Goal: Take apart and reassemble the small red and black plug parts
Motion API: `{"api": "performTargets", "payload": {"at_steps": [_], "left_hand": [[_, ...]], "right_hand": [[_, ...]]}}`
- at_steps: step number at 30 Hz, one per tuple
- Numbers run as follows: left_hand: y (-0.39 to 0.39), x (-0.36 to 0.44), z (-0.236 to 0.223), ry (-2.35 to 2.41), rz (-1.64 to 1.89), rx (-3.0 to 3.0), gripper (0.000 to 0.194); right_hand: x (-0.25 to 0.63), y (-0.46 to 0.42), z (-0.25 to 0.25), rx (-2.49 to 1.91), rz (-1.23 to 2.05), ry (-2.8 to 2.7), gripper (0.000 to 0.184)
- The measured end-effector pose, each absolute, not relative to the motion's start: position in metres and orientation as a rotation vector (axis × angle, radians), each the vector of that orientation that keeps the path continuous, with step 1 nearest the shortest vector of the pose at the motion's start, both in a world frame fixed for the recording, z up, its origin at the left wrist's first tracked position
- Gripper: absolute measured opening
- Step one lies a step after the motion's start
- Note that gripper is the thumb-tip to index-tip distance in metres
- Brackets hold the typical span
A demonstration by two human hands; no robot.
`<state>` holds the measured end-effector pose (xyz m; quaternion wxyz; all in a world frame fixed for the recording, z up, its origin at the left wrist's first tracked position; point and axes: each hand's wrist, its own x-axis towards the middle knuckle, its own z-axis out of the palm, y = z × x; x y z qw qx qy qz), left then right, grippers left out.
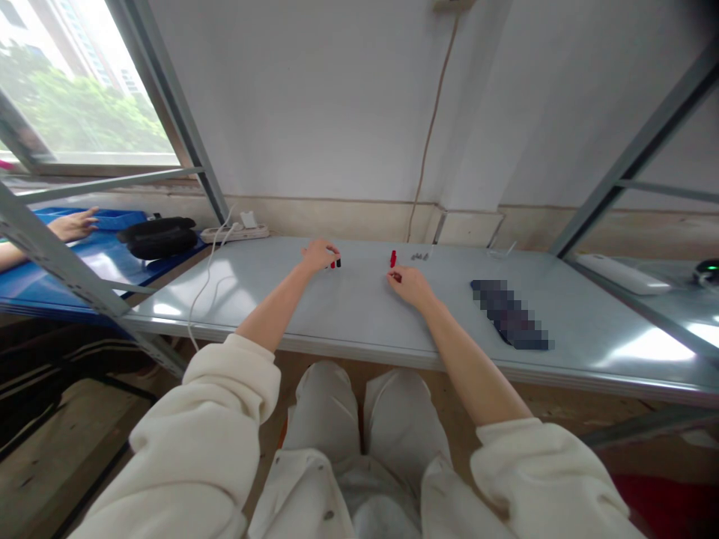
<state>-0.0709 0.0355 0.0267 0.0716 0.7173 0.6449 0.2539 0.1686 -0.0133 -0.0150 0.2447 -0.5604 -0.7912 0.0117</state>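
My left hand (320, 255) is over the far middle of the grey table (348, 307), its fingers curved and apart. Just under its fingertips are a small black piece (338, 263) and a small red piece (332, 265); whether the fingers touch them I cannot tell. To the right, my right hand (411, 285) rests low over the table with thumb and fingers pinched together. Something small and dark shows at that pinch, too small to name. Right beyond those fingertips is a small bright red object (393, 258). Several tiny grey pieces (420, 257) lie a little farther right.
A blurred-out dark flat object (511, 314) lies on the right. A white power strip (236, 233) with a cable (209, 277) sits at the back left. Metal posts (162, 97) frame both sides. Another person's hand (76, 224) is at the far left, near a black case (158, 237).
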Motion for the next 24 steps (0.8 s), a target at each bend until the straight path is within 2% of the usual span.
{"api": "performTargets", "payload": {"at_steps": [16, 20, 24], "left_hand": [[0.038, -0.071, 0.025, 1.909, 0.740, 2.184, 0.016], [0.031, -0.061, 0.031, 1.863, 0.924, 2.271, 0.027], [0.015, -0.033, 0.033, 1.563, 1.139, 2.591, 0.025]], "right_hand": [[0.169, -0.015, -0.014, -1.603, -0.012, -2.176, 0.023], [0.172, -0.017, -0.013, -1.770, -0.103, -2.096, 0.023], [0.176, -0.016, -0.014, -1.909, -0.173, -1.995, 0.025]]}}
